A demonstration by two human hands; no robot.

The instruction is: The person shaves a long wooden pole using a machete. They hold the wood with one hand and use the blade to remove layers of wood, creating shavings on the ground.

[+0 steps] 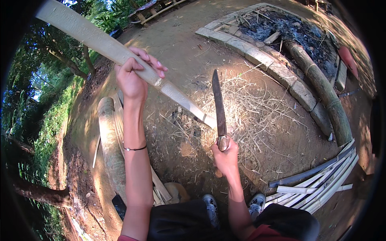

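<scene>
A long, pale split bamboo strip (94, 38) slants from the upper left toward the middle of the view. My left hand (133, 82) is closed around it near a node, thumb on one side and fingers on the other. In my right hand (226, 156) is the handle of a machete (218, 106), its dark, narrow blade pointing up and away from me. The strip's lower end comes close behind the blade; whether the two touch I cannot tell. Beneath them, thin curled bamboo shavings (257, 116) lie spread over the dirt ground.
A thick bamboo pole (107, 136) lies at my left, with split pieces beside it. Several bamboo slats (327, 180) are piled at the right. Beyond, a brick border (257, 56) edges an ash heap (281, 30), and a log (317, 76) rests across it. My shoes (211, 207) are below.
</scene>
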